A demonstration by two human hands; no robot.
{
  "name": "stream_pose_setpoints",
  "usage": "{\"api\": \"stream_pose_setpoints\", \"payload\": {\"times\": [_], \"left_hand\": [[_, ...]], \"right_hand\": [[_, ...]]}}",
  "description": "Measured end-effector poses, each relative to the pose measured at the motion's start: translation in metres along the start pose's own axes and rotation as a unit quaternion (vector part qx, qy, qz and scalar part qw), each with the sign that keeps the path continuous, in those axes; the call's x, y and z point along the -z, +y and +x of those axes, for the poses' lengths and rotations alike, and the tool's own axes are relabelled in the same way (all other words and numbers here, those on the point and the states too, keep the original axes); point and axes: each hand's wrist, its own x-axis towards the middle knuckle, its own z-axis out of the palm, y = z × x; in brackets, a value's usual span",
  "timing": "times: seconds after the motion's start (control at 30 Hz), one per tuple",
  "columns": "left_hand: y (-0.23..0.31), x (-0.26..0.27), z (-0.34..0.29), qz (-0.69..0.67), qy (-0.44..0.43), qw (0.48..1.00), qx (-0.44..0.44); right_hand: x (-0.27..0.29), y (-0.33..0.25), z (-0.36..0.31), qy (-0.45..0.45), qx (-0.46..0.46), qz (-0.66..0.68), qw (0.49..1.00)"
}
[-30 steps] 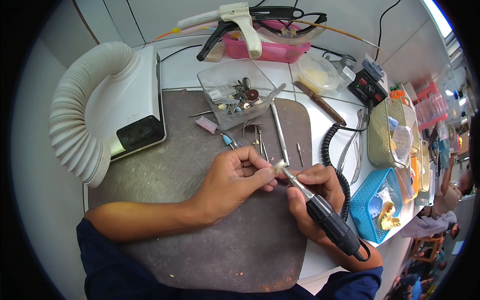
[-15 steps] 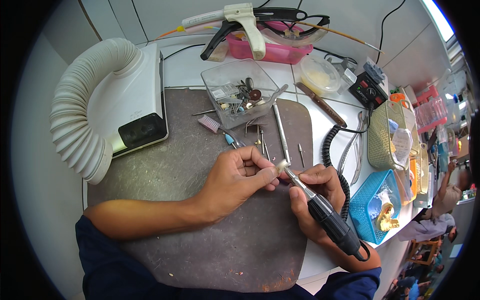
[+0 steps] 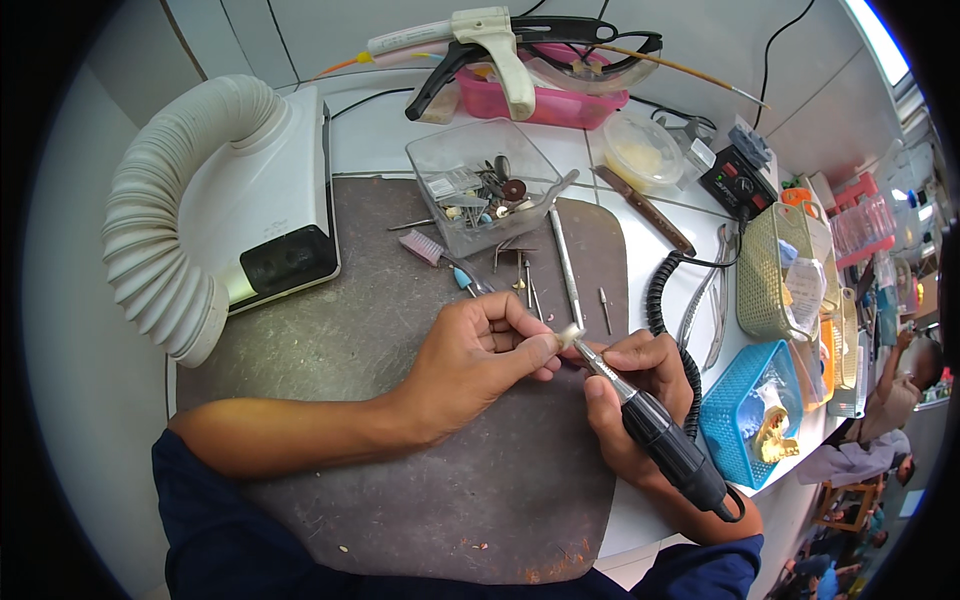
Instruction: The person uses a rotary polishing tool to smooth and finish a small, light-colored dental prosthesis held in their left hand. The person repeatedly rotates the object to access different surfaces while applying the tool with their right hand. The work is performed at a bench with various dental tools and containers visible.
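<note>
Mat (image 3: 440,510), probable burs (image 3: 604,305) beyond left hand (image 3: 475,348)

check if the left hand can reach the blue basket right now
Probably not directly: the right hand and its handpiece lie between the left hand and the blue basket, and the left hand holds a pale piece.

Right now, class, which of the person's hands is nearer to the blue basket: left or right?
Right. The right hand, gripping the black handpiece, is just left of the blue basket; the left hand, pinching a small pale piece, is farther left.
</note>
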Motion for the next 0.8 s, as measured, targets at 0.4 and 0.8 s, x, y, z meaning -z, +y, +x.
{"api": "stream_pose_setpoints", "payload": {"times": [0.4,0.8], "left_hand": [[-0.0032,0.0001,0.0012,0.016,-0.001,1.000,-0.024],[-0.0012,0.0018,0.0003,0.016,-0.013,1.000,-0.010]], "right_hand": [[-0.0005,-0.0020,0.0036,-0.006,-0.002,-0.005,1.000],[0.0021,-0.0023,0.0030,-0.014,0.003,-0.010,1.000]]}}
